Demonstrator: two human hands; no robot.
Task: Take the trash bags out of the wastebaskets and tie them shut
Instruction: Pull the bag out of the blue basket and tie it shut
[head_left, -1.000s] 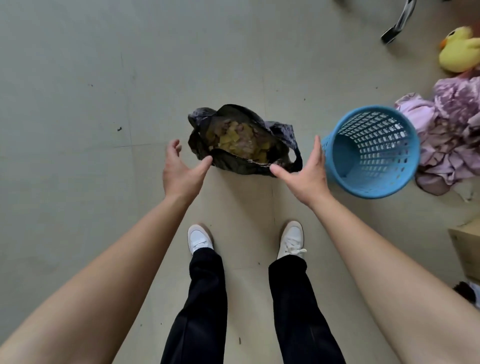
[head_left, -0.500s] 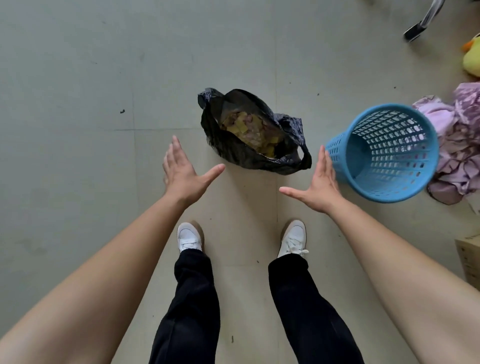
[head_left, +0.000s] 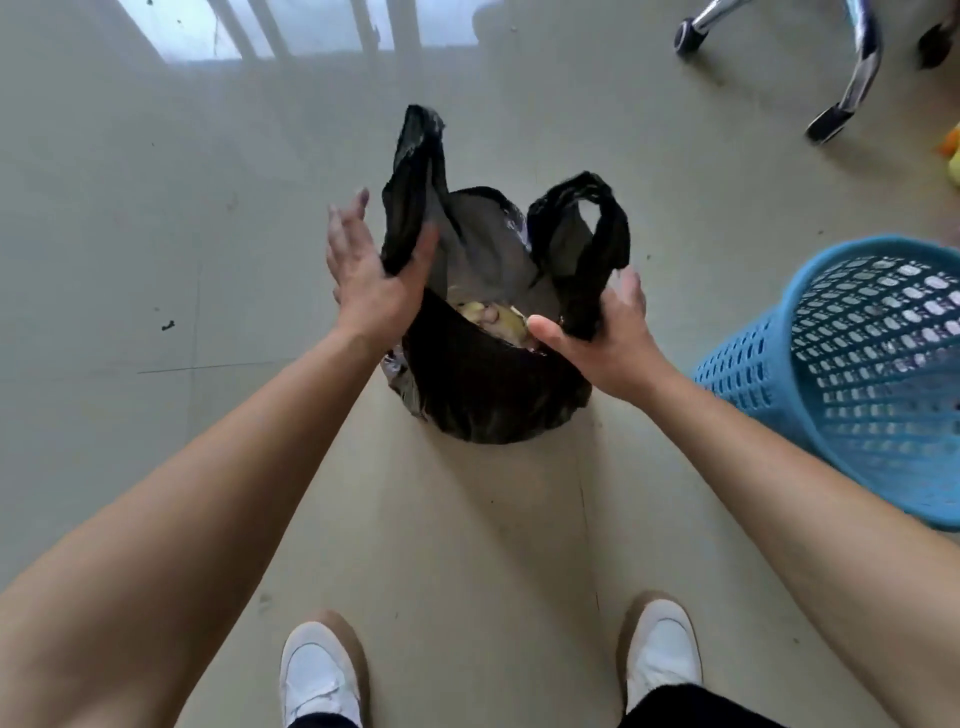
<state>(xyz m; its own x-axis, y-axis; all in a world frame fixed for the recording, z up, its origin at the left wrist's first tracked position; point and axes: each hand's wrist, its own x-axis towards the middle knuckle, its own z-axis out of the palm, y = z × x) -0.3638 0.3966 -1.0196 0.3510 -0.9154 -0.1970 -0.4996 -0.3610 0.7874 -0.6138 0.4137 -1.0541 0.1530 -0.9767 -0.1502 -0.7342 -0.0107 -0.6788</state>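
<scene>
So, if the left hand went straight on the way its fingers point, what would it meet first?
Probably nothing near: the left hand points away from the person, beside the bag handle it holds, and only bare floor shows ahead. Depth is unclear.

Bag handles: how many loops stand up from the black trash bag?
2. The taller handle loop is pinched by the left hand; the shorter handle loop is held by the right hand.

counts | black trash bag (head_left: 493, 384): 1 | bag handles: 2 – left handle (head_left: 410, 208), right handle (head_left: 597, 234) | blue wastebasket (head_left: 857, 374): 1 | hands: 2 – left hand (head_left: 371, 275), right hand (head_left: 608, 343) | white shoes: 2 – left shoe (head_left: 317, 675), right shoe (head_left: 660, 649) | chair casters (head_left: 826, 122): 3 in view | yellow toy (head_left: 955, 169): 1, cut off
</scene>
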